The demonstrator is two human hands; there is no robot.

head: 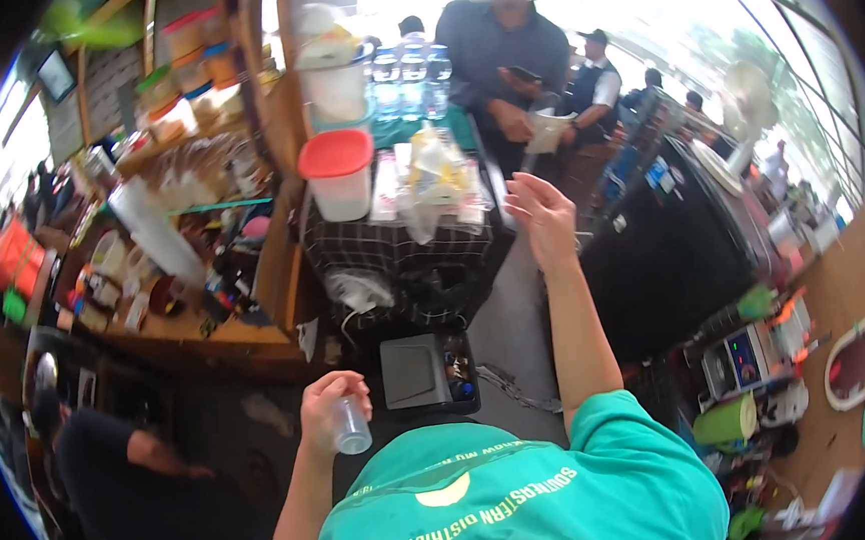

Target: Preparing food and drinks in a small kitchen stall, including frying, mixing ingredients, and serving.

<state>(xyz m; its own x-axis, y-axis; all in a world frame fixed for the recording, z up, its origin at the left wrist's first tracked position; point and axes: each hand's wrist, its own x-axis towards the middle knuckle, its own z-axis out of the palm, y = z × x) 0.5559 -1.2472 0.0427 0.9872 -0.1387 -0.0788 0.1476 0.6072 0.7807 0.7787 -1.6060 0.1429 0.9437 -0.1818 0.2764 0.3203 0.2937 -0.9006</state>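
Observation:
My left hand [331,406] holds a clear plastic cup [352,428] low in front of my green shirt. My right hand [547,213] is stretched out past the edge of a small table, with its fingertips drawn together; blur hides whether they pinch anything. Just beyond those fingers, a person in a dark shirt [505,54] stands across the table and holds a pale packet or pouch [549,134] low. The nearest thing to my right hand on the table is a yellow-and-white plastic bundle [437,168].
A tub with a red lid [337,175] and several water bottles [412,83] stand on the table [400,238]. Below it is a grey lidded bin [413,373]. A black refrigerator [671,246] is at right. At left, another person [116,473] bends near a cluttered wooden counter [197,339].

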